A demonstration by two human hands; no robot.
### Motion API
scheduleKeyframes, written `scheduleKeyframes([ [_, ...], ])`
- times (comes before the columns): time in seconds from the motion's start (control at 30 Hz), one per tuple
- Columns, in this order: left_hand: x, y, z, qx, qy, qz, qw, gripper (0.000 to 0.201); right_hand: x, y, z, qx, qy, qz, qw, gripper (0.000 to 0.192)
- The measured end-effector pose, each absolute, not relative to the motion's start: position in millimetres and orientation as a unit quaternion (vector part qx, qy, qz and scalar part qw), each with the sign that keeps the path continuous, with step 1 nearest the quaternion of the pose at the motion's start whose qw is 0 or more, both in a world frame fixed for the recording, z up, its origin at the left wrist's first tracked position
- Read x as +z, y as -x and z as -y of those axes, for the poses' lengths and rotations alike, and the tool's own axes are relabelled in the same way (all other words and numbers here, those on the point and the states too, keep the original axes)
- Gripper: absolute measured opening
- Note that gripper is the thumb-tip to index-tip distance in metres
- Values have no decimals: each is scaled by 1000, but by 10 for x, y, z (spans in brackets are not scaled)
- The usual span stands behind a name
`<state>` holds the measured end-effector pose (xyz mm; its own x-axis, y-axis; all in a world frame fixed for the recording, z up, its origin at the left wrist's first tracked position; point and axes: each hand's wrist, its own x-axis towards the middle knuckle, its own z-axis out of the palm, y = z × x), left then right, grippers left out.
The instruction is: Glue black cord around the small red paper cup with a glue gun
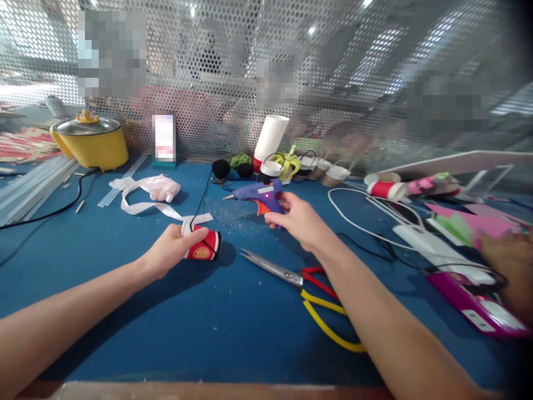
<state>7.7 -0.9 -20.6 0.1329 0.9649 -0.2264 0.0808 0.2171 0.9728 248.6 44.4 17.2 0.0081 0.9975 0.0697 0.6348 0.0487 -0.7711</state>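
Left hand [172, 249] is wrapped around a cup [203, 253], presumably for steadiness; glue gun [255, 192] gripped in right hand [297, 218], nozzle [227, 198] toward nine o'clock.

Bright light enters from the far side through the perforated panel [200, 72], with small glare spots. A soft shadow lies on the blue table [233, 333], on the near side of the left hand [177, 244]. Blur obscures a co-worker's hand [510, 255] at right. Pixelated blocks cover parts of the panel. The far right corner darkens.
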Motion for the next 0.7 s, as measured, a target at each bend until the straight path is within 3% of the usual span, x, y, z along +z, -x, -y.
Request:
scheduleKeyframes([
  [0.07,-229,-63,-3,393,-496,-523,571,30,272,-2443,-256,403,583,636,307,14],
  [0.13,-242,-45,-17,396,-501,-514,572,30,338,-2396,-92,435,566,645,272,19],
  [0.33,-156,-6,-44,334,-503,-561,566,35,363,-2293,152,284,585,710,271,13],
  [0.53,-120,14,-55,299,-505,-579,566,40,344,-2288,180,385,569,689,232,14],
  [0.7,-128,30,-61,291,-496,-581,576,40,379,-2262,237,360,579,702,207,20],
])
